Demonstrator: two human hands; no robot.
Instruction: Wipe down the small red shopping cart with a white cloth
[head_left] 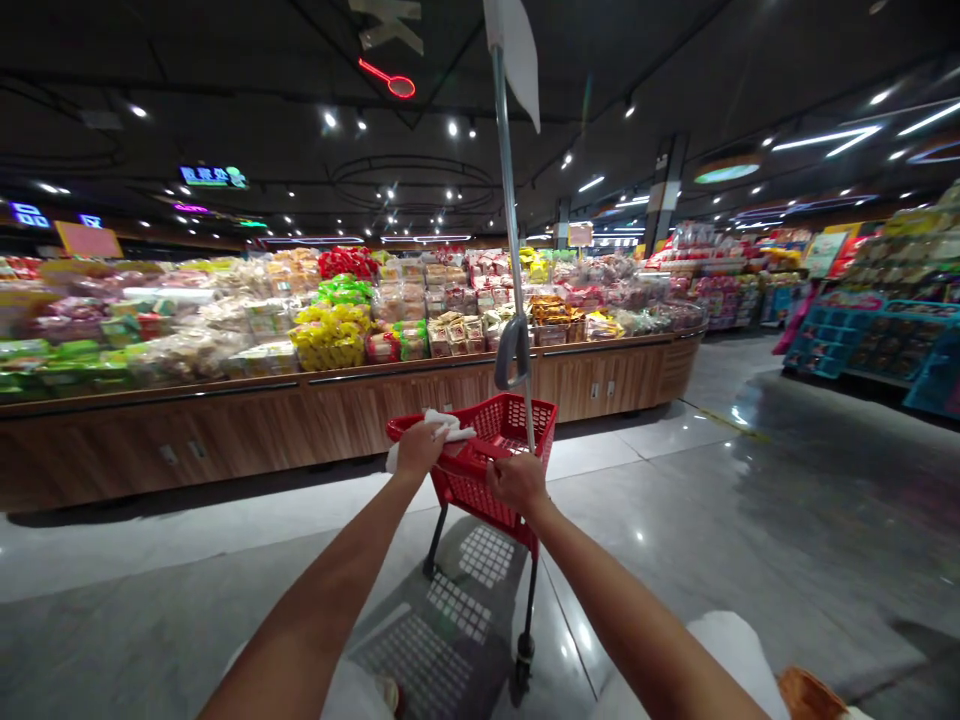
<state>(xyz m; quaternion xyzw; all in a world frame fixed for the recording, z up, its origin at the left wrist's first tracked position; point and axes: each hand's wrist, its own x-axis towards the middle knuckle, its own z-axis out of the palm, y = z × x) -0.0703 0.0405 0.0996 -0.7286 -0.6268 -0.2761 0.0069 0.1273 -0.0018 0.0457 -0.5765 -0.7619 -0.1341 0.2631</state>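
Note:
A red plastic shopping cart (487,500) with perforated basket walls stands in front of me on dark legs with casters. My left hand (420,450) is closed at the left of its rear handle bar, with a crumpled white cloth or tissue (444,424) at the fingers. At the right end of that bar, my right hand (519,480) is wrapped in a fist. Just beyond the right hand, a metal pole (507,180) rises from the cart, bearing a grey loop handle (513,352) and a white sheet (517,50) at the top. Inside the basket, no goods are visible.
Ahead runs a long wood-panelled display counter (337,410) heaped with packaged snacks (330,335). Blue display racks (862,340) stand at the right, and a pillar (664,195) rises behind. Shiny grey floor (750,480) extends to the right. A brown object (810,692) shows at bottom right.

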